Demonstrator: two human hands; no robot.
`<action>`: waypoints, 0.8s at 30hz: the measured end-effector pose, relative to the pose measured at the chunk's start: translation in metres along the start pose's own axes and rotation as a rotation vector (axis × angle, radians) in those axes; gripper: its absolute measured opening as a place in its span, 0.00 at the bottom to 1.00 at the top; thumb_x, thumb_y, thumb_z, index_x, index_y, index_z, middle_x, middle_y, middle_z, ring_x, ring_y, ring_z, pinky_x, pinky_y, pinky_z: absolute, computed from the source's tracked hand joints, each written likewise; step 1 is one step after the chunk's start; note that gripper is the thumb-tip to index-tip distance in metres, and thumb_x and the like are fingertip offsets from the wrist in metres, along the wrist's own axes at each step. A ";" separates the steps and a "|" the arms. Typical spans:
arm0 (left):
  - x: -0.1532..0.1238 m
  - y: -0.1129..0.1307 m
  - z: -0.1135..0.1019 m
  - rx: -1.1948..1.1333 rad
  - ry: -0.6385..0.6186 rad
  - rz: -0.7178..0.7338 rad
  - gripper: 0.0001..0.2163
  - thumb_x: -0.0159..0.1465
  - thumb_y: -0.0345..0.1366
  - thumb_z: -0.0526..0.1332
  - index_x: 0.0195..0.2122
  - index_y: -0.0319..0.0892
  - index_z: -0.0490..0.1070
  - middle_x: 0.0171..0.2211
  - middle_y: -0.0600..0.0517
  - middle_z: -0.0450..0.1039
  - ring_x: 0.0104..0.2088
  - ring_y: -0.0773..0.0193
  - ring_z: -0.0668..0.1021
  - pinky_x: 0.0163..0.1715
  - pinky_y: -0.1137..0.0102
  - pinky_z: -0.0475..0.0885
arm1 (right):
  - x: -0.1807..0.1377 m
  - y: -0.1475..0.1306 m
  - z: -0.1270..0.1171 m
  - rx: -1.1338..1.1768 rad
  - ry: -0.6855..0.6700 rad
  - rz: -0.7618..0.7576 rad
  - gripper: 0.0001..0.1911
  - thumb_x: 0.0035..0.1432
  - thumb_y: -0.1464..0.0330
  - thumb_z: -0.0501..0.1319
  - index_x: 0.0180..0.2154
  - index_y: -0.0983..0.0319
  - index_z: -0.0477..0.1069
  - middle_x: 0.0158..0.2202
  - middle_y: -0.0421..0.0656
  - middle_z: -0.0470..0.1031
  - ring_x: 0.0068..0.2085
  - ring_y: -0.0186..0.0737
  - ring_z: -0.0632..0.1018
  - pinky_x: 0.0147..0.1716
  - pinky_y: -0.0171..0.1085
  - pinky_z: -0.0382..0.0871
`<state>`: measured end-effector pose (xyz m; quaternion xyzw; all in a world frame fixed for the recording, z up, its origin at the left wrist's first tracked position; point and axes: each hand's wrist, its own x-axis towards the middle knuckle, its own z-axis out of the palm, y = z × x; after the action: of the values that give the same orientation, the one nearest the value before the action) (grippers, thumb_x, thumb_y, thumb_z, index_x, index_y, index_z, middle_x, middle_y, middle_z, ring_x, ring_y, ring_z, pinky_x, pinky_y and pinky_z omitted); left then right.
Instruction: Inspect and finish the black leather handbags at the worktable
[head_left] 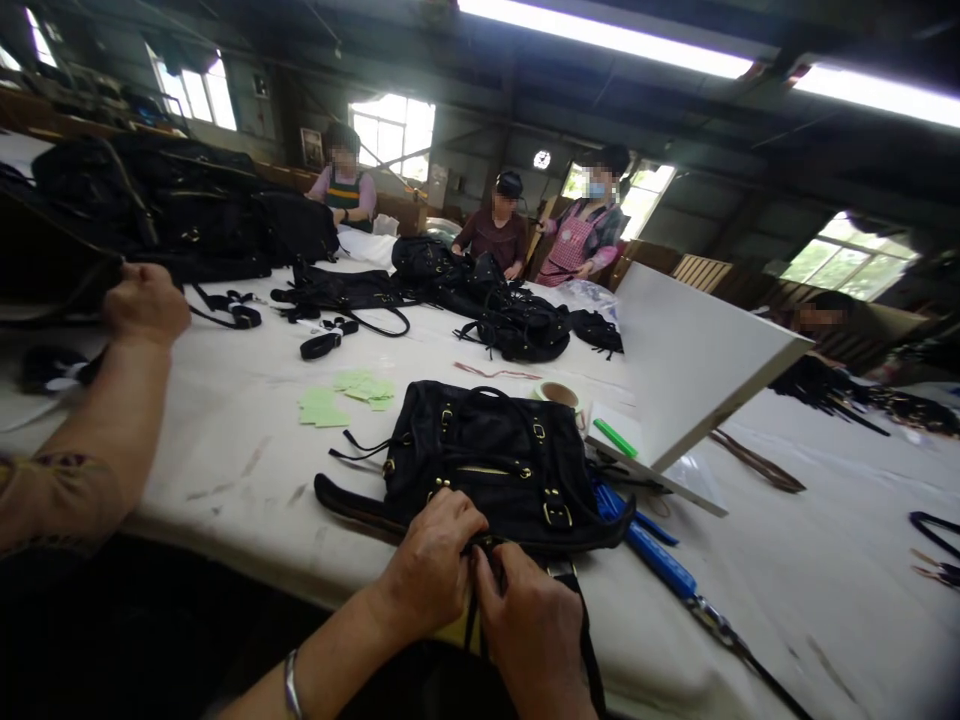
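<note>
A black handbag (487,440) with gold buckles and a short front zipper lies on the white-covered table in front of me. My left hand (431,565) is closed on the bag's near edge, thumb and fingers pinched together. Beside it, almost touching, my right hand (531,615) pinches the same edge with thumb and bent forefinger. A bit of gold-coloured metal shows between the fingertips; its exact kind is hidden. Below the hands hang a black strap and some yellowish material.
Blue-handled pliers (660,555), a tape roll (559,395), a green strip (615,438) and a white board (697,360) are at the right. Green paper slips (322,408) lie left. Black bags (517,320) fill the back. A co-worker's hand (146,300) reaches in; other people work behind.
</note>
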<state>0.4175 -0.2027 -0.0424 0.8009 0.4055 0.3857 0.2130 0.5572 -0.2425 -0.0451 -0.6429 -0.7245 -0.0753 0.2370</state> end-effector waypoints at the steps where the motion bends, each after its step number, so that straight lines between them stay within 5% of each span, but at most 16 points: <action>1: -0.001 0.000 0.001 0.008 0.002 -0.002 0.11 0.52 0.22 0.54 0.36 0.40 0.66 0.37 0.48 0.66 0.40 0.57 0.67 0.43 0.60 0.65 | 0.001 -0.001 0.001 -0.019 -0.011 0.008 0.11 0.62 0.67 0.55 0.27 0.59 0.68 0.21 0.38 0.73 0.21 0.38 0.74 0.23 0.36 0.47; 24: 0.000 -0.005 0.000 0.109 -0.001 -0.009 0.10 0.50 0.20 0.53 0.29 0.41 0.63 0.33 0.49 0.64 0.37 0.58 0.67 0.38 0.63 0.63 | 0.004 0.004 -0.005 -0.101 -0.059 0.101 0.12 0.59 0.67 0.56 0.24 0.60 0.68 0.21 0.39 0.73 0.22 0.37 0.73 0.26 0.36 0.46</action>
<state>0.4155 -0.1996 -0.0453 0.8098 0.4292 0.3616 0.1708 0.5622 -0.2400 -0.0401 -0.6917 -0.6931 -0.0810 0.1862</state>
